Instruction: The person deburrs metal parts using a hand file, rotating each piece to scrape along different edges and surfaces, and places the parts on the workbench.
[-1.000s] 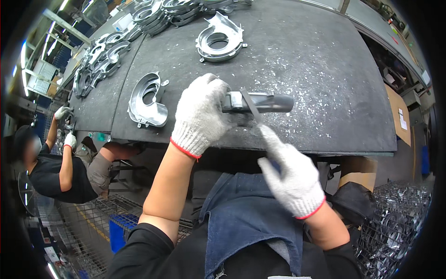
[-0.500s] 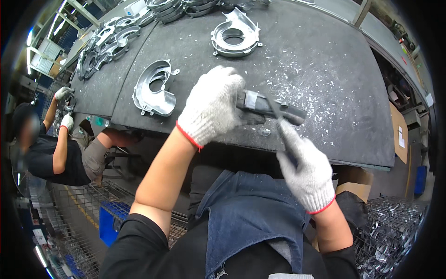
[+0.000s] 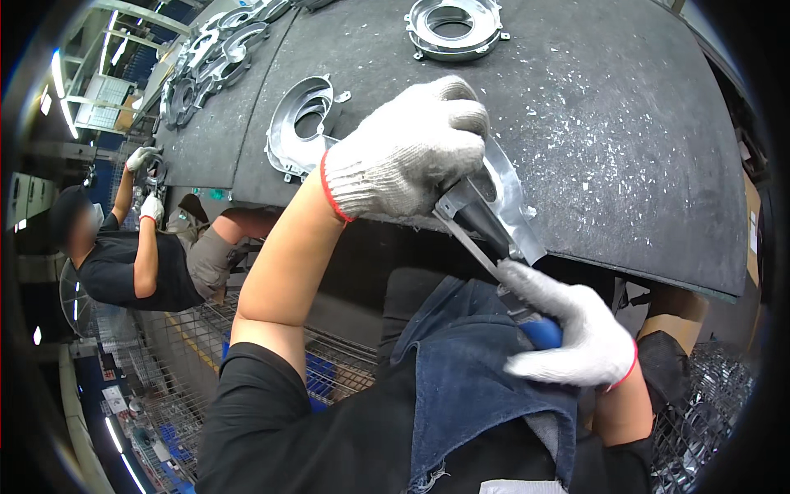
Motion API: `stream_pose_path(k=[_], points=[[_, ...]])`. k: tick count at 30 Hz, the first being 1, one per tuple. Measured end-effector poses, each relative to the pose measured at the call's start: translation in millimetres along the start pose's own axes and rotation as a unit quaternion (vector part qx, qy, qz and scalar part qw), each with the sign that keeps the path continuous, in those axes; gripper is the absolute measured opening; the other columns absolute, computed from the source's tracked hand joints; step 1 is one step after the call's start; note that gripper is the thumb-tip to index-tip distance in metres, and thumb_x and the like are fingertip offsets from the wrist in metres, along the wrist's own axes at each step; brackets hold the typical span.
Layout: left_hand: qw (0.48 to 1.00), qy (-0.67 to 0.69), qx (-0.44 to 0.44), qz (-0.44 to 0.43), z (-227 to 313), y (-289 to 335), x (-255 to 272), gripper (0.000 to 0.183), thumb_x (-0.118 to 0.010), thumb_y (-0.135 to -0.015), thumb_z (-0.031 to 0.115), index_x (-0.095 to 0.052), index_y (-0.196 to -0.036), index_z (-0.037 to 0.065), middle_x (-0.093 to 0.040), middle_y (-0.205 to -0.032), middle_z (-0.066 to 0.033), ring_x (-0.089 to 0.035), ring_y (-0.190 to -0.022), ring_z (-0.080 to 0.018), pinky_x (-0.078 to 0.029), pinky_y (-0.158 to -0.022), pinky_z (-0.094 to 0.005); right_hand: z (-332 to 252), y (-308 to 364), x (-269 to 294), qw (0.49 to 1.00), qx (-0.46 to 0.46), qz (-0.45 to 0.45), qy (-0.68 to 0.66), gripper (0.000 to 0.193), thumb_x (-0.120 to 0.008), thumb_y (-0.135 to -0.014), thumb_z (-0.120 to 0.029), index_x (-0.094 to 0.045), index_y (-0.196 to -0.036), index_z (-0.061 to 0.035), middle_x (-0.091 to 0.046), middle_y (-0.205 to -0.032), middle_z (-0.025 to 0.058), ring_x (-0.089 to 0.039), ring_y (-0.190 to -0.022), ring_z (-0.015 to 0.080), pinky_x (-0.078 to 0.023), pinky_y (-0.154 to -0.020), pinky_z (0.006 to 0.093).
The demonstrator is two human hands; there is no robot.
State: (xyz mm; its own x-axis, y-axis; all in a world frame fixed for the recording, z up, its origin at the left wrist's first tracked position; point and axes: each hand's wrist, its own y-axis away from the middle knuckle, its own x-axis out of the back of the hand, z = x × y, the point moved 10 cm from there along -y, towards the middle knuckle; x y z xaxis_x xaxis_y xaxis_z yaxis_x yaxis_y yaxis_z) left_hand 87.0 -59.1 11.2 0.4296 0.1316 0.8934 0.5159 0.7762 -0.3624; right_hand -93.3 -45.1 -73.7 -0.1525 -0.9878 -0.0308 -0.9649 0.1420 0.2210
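My left hand [image 3: 415,152], in a white knit glove with a red cuff, is closed around a silvery cast-metal scroll-shaped housing [image 3: 508,193]. The housing is tilted at the table's near edge, its rectangular mouth facing down toward me. A flat metal file [image 3: 471,241] with a blue handle lies slantwise against the rim of that mouth. My right hand [image 3: 580,329], gloved the same way, grips the handle with its index finger stretched along the tool. The left fingertips are partly hidden behind the housing.
On the dark table [image 3: 625,222], strewn with metal shavings, lie a similar housing [image 3: 284,123] at left and a ring-shaped one [image 3: 454,41] farther off. More housings [image 3: 218,62] pile up at far left. A co-worker [image 3: 136,247] sits at left; a wire basket [image 3: 704,412] stands lower right.
The housing has turned from edge-on to tilted, showing its curved side. My right hand with the file has moved down toward me and slightly right. The whole view has shifted a little.
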Motion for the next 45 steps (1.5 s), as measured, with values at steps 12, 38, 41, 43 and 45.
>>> stream_pose_path(k=[12,38,41,43,45], points=[[1.000,0.012,-0.006,0.007,10.8,0.2,-2.9,0.031,-0.078,-0.053,0.015,-0.055,-0.075,0.011,-0.066,-0.096,-0.0074,-0.064,-0.098,-0.0407,-0.055,-0.078,-0.0500,-1.6,1.7,-9.4,0.999,-0.001,0.050,-0.019,0.076,-0.083,-0.093,-0.010,-0.054,-0.161,0.0026,-0.077,-0.132,0.0213,-0.072,-0.118,0.0189,-0.053,-0.108,0.0344],[0.914,-0.075,0.294,0.268,28.5,1.3,-35.1,0.074,-0.104,-0.058,0.061,-0.056,-0.073,0.007,-0.058,-0.074,-0.0117,-0.061,-0.067,-0.0344,-0.051,-0.064,-0.0417,35.1,55.6,0.7,0.952,-0.031,0.189,-0.239,0.087,-0.081,-0.092,0.001,-0.044,-0.170,-0.0037,-0.070,-0.140,0.0124,-0.066,-0.072,0.0095,-0.055,-0.059,0.0285],[0.894,-0.202,0.328,0.229,36.8,-5.4,-27.2,0.080,-0.090,-0.063,0.082,-0.059,-0.072,0.009,-0.058,-0.072,-0.0138,-0.066,-0.071,-0.0387,-0.052,-0.064,-0.0467,23.1,58.3,7.2,0.956,-0.020,0.201,-0.212,0.082,-0.078,-0.094,0.002,-0.046,-0.169,-0.0040,-0.070,-0.142,0.0127,-0.068,-0.076,0.0105,-0.057,-0.061,0.0293],[0.892,-0.217,0.337,0.208,43.3,-13.4,-20.5,0.073,-0.090,-0.067,0.076,-0.061,-0.073,0.010,-0.061,-0.073,-0.0134,-0.067,-0.071,-0.0383,-0.053,-0.065,-0.0468,29.1,59.8,12.7,0.960,-0.034,0.214,-0.179,0.080,-0.078,-0.095,0.002,-0.047,-0.168,-0.0033,-0.071,-0.143,0.0129,-0.071,-0.080,0.0117,-0.059,-0.065,0.0308],[0.891,-0.230,0.345,0.186,43.7,-19.5,-23.8,0.066,-0.091,-0.071,0.071,-0.064,-0.074,0.010,-0.063,-0.075,-0.0131,-0.068,-0.072,-0.0378,-0.054,-0.066,-0.0468,-4.0,64.9,20.7,0.946,0.171,0.263,0.082,0.070,-0.077,-0.096,0.000,-0.055,-0.163,-0.0035,-0.074,-0.141,0.0156,-0.078,-0.089,0.0180,-0.063,-0.079,0.0349]])
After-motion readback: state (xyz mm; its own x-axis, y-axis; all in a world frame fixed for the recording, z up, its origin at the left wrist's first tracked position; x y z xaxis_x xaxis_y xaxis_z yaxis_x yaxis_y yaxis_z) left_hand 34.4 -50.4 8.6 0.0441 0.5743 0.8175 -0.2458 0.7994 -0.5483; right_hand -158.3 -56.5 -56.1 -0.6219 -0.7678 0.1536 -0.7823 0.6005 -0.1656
